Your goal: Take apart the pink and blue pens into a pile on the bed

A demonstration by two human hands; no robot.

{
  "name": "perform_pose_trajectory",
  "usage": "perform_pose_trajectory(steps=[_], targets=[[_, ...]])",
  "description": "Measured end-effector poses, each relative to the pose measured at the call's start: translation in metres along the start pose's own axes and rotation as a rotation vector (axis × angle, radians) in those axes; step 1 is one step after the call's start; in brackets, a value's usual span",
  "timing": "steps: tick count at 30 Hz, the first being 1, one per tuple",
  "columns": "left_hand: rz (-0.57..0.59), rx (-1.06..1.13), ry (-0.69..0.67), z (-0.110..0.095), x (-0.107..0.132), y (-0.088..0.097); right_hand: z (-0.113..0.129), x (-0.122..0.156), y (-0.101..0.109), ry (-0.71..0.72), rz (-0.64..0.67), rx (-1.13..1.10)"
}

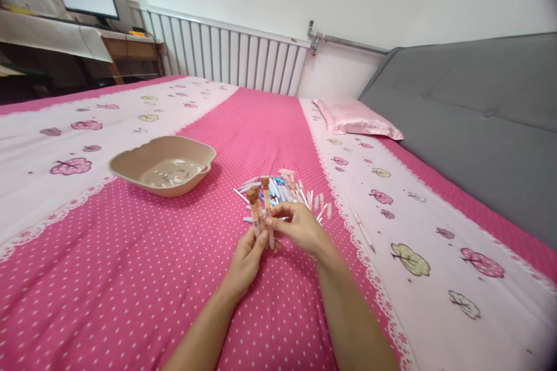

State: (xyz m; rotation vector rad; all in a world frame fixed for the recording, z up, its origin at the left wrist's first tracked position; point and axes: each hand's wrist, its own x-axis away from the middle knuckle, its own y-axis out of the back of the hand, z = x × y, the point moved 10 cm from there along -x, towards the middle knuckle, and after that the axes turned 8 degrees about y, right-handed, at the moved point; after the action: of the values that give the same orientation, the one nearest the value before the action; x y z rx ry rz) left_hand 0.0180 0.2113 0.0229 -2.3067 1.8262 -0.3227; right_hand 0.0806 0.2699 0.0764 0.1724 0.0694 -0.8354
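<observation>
My left hand (pixel 249 256) is closed around a few slim pens (pixel 254 212) with peach-coloured barrels and brown tops, held upright. Right beside them, my right hand (pixel 299 229) pinches one more pen (pixel 266 192) of the same look between thumb and fingers. Its lower end is close to the left fingers; whether it touches the others I cannot tell. Just behind both hands lies a loose pile of pens and pen parts (pixel 282 188) in pink, white, blue and lilac. The hands hide part of this pile.
A beige plastic basin (pixel 191 156) with small white pieces inside stands on the bed to the left. One pen (pixel 364 232) lies apart on the right of the pink bedspread (pixel 130 278). Farther back are a pink pillow (pixel 357 117), a grey headboard (pixel 470 110) and a radiator (pixel 226 49).
</observation>
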Motion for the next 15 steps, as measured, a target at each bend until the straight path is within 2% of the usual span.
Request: perform_pose_trajectory(steps=[3, 7, 9, 11, 15], targets=[[-0.039, 0.053, 0.041, 0.005, -0.003, 0.005, 0.003, -0.004, 0.016, 0.040, -0.098, -0.043], [-0.035, 0.092, 0.064, 0.008, -0.005, 0.006, 0.001, -0.012, 0.064, 0.018, -0.254, 0.110], [-0.027, 0.094, 0.062, 0.008, -0.006, 0.006, -0.005, -0.017, 0.102, -0.045, -0.358, 0.291], [-0.027, 0.091, 0.057, 0.007, -0.006, 0.006, -0.013, -0.017, 0.152, -0.170, -0.524, 0.588], [-0.024, 0.096, 0.062, 0.007, -0.006, 0.005, -0.035, -0.021, 0.227, -0.342, -0.697, 0.781]])
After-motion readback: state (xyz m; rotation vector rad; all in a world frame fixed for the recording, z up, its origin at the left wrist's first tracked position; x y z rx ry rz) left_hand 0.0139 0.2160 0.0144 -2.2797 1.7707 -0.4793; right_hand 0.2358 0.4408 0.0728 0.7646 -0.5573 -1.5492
